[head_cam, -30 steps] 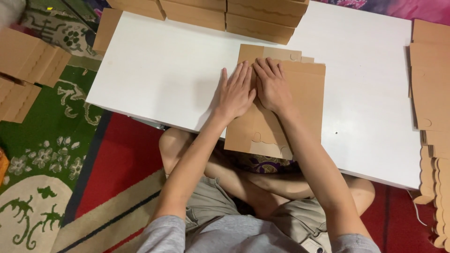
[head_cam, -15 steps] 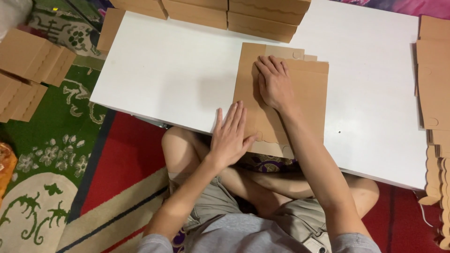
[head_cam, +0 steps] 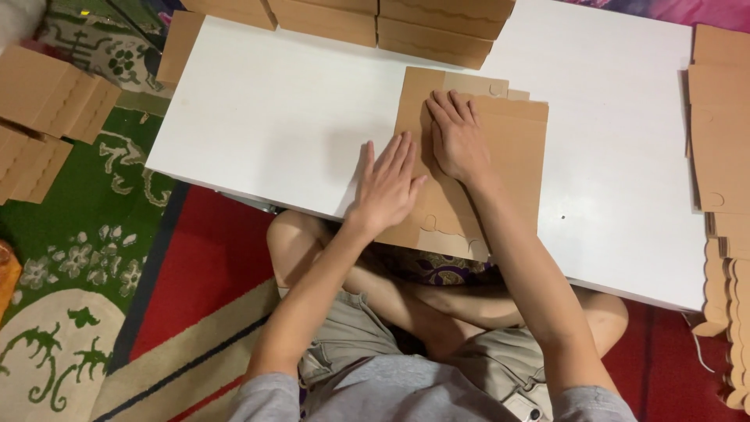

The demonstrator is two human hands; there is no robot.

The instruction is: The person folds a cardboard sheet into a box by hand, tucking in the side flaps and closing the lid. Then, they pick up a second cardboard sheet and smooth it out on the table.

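On the white tabletop [head_cam: 258, 125], seen from the head camera, a flat brown cardboard sheet [head_cam: 508, 164] lies near the front edge, its scalloped lower flap overhanging the person's lap. The right hand [head_cam: 459, 141] lies palm down on the sheet, fingers together and extended, pinching nothing. The left hand [head_cam: 388, 184] rests flat with fingers slightly spread, straddling the sheet's left edge, partly on cardboard and partly on bare tabletop. Folded cardboard boxes [head_cam: 391, 19] stand in a row along the far edge. A stack of flat cardboard blanks [head_cam: 723, 141] occupies the right side. More folded boxes [head_cam: 47, 98] rest on the patterned carpet [head_cam: 94, 234] at left.
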